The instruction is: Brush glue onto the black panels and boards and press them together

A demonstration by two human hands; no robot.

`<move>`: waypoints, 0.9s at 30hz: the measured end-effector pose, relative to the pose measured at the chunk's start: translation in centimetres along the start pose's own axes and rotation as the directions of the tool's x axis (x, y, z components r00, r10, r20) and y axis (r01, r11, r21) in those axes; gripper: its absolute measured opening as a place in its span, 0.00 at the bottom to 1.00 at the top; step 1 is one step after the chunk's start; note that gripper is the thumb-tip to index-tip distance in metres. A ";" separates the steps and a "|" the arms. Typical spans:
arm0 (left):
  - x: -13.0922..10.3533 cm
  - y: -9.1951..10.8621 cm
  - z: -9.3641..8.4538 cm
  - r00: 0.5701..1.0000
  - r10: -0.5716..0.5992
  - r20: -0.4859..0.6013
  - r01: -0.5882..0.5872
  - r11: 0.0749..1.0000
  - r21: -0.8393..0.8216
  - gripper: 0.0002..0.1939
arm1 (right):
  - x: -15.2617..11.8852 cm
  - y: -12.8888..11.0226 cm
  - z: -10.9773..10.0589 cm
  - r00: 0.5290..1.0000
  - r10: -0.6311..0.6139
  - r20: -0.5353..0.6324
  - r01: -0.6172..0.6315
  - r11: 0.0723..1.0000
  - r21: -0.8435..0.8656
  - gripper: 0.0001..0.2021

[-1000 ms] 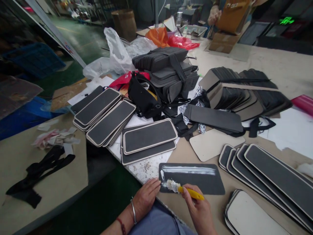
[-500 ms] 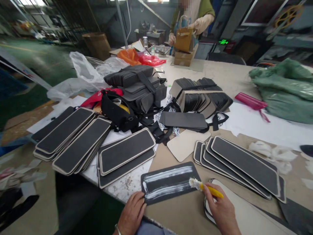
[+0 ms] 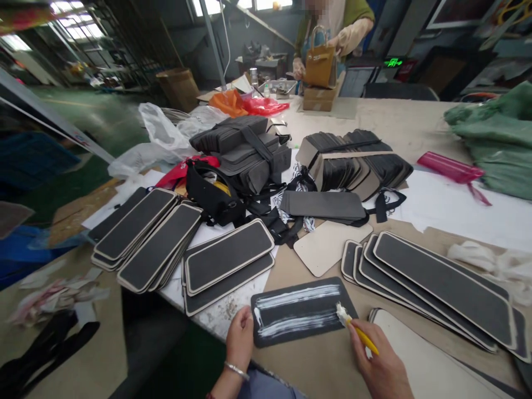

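A dark rectangular panel (image 3: 301,303) with rounded corners lies on the brown board in front of me. Two long streaks of white paste run along it, with a short smear at its left end. My left hand (image 3: 241,335), fingers curled in, is at the panel's left edge and seems to pinch it. In my right hand (image 3: 376,354) is a yellow-handled brush (image 3: 366,339), gripped near the bristles. Its paste-covered bristles touch the panel near the right end, between the streaks' ends. Beside my right hand lie pale beige panels (image 3: 411,349), partly hidden by it.
Pale-edged dark panels are stacked at right (image 3: 440,277) and left (image 3: 160,249). Behind them are strapped bundles of panels (image 3: 353,160), a black bag (image 3: 214,194) and a beige sheet (image 3: 322,249). Across the table a person handles a tan handbag (image 3: 320,66) on a cardboard box.
My left hand has shifted from lying over the panel's lower left corner up to its left edge, fingers now curled. The brush stays at the right end, its bristles turned more upright. The view has swung left.
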State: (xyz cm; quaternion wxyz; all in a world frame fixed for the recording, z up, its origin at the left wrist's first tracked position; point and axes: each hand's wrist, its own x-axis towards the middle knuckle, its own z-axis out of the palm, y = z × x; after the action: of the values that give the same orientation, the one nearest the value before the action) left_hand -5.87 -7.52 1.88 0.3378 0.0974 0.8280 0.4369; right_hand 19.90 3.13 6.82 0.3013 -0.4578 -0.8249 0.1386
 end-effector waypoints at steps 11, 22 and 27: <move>-0.1 1.2 -0.5 0.958 -0.065 0.280 0.073 0.997 -0.020 0.15 | -1.0 -2.0 1.1 1.000 -0.009 0.027 0.009 1.000 0.013 0.09; 1.2 1.5 -1.9 0.956 -0.094 0.277 0.097 0.995 0.003 0.23 | 2.7 -1.1 -0.7 1.000 -0.012 0.011 0.010 0.989 0.149 0.09; 1.5 0.8 -2.0 0.963 -0.102 0.248 0.105 0.994 -0.001 0.25 | 3.4 0.4 0.0 0.975 -0.067 0.213 0.038 0.990 0.137 0.11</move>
State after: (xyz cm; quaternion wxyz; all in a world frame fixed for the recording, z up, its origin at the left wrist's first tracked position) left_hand -8.39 -7.67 2.63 0.4615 0.1053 0.7801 0.4091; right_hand 18.78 6.18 7.91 0.2425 -0.3968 -0.8538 0.2339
